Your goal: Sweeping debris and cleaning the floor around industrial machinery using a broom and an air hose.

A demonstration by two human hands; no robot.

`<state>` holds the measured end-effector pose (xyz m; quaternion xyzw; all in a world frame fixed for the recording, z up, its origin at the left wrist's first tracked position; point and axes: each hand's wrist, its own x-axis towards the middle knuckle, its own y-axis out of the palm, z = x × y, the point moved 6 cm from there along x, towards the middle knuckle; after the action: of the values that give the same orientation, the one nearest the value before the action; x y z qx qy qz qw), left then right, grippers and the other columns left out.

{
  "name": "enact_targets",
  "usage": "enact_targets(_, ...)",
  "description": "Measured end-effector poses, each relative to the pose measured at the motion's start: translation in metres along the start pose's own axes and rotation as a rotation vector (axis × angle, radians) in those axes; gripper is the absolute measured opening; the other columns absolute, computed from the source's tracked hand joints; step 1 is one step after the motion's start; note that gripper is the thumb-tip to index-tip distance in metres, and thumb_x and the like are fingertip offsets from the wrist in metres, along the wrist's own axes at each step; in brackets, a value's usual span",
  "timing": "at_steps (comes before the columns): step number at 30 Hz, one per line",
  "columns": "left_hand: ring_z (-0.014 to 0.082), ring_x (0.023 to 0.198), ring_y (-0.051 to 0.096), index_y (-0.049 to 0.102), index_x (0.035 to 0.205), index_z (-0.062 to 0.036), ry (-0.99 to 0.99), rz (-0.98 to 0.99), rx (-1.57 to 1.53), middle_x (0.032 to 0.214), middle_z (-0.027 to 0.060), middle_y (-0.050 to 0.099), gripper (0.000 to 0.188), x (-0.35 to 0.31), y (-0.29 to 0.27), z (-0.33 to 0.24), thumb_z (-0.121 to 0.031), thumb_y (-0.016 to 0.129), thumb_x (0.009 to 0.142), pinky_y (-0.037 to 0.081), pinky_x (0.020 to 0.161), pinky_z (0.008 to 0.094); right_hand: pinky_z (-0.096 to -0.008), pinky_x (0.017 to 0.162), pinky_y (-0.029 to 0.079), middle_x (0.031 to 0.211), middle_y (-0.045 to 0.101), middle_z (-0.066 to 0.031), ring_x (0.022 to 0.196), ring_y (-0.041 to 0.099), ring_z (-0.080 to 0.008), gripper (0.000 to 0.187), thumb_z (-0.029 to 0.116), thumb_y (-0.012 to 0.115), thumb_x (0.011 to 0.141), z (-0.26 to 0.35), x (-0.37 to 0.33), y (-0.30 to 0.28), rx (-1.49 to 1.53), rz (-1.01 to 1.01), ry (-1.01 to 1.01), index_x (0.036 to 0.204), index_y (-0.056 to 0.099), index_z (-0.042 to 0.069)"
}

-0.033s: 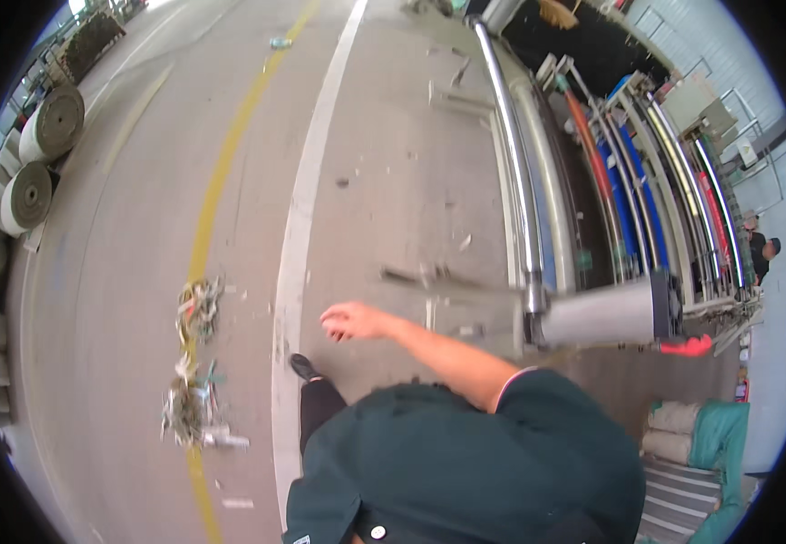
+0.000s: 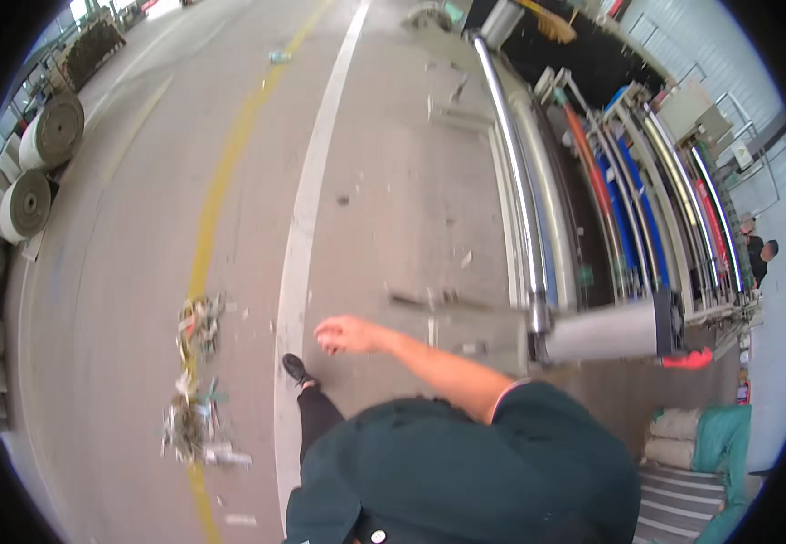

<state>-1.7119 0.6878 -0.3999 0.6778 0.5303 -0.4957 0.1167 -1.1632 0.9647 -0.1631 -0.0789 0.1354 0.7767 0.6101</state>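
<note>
My right hand [image 2: 345, 335] swings in front of my body, low over the floor. Its fingers are loosely bent and partly apart, a little blurred, with nothing seen in them. The bare right forearm [image 2: 425, 364] runs back to a dark green short sleeve. Just below the hand shows one black shoe [image 2: 296, 368], on the white floor line [image 2: 298, 245]. My left hand is out of the picture.
On the right stands a machine with long metal rollers [image 2: 515, 181] and a grey cylinder [image 2: 601, 333] jutting out. Tangled scraps [image 2: 189, 426] lie along the yellow line [image 2: 221, 195]. Large rolls [image 2: 26, 204] stand at the left. A person [image 2: 760, 258] is at far right.
My right hand has shifted slightly left, and the black shoe has moved a little left and down. The machine and floor scraps sit slightly lower in the picture.
</note>
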Motion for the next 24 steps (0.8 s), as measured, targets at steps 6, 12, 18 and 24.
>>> enact_targets(6, 0.0257, 0.072, 0.07, 0.074, 0.093, 0.0025, 0.012, -0.012, 0.141, 0.078, 0.0132, 0.071, 0.027, 0.22, -0.106, -0.23, -0.023, 0.071, 0.084, 0.057, 0.068, 0.0402, -0.0322, 0.075, 0.056, 0.094, 0.071, -0.0057, 0.083, 0.067, -0.0145, 0.04, 0.034, 0.063, 0.102, 0.004, 0.162, -0.114, -0.064, -0.261, 0.098, 0.125, 0.063, 0.0)
enact_targets(12, 0.0287, 0.069, 0.071, 0.074, 0.089, 0.0032, 0.425, -0.326, 0.138, 0.075, 0.0164, 0.071, 0.029, 0.492, -0.265, -0.613, -0.023, 0.069, 0.08, 0.056, 0.064, 0.042, -0.0294, 0.077, 0.056, 0.102, 0.073, -0.0071, 0.09, 0.071, -0.0148, 0.041, 0.037, 0.062, 0.103, 0.05, 0.228, -0.244, 0.164, -0.561, 0.286, 0.128, 0.063, 0.005)
enact_targets(18, 0.016, 0.071, 0.067, 0.071, 0.103, 0.0052, 0.689, -0.245, -0.023, 0.083, 0.0109, 0.072, 0.024, 0.633, -0.229, -1.068, -0.016, 0.067, 0.093, 0.053, 0.066, 0.0316, -0.0308, 0.076, 0.058, 0.102, 0.075, -0.0093, 0.087, 0.073, -0.0183, 0.033, 0.035, 0.062, 0.103, 0.058, 0.266, -0.418, 0.416, -0.963, 0.392, 0.12, 0.066, 0.006)
enact_targets(24, 0.0289, 0.088, 0.073, 0.074, 0.106, -0.0029, 0.721, -0.211, 0.319, 0.095, 0.0162, 0.075, 0.031, 0.709, -0.107, -1.205, -0.029, 0.072, 0.09, 0.056, 0.081, 0.0399, -0.0309, 0.076, 0.058, 0.099, 0.075, -0.0092, 0.086, 0.073, -0.0185, 0.031, 0.033, 0.063, 0.102, 0.13, 0.416, -0.655, 0.447, -1.019, 0.259, 0.117, 0.066, 0.006)
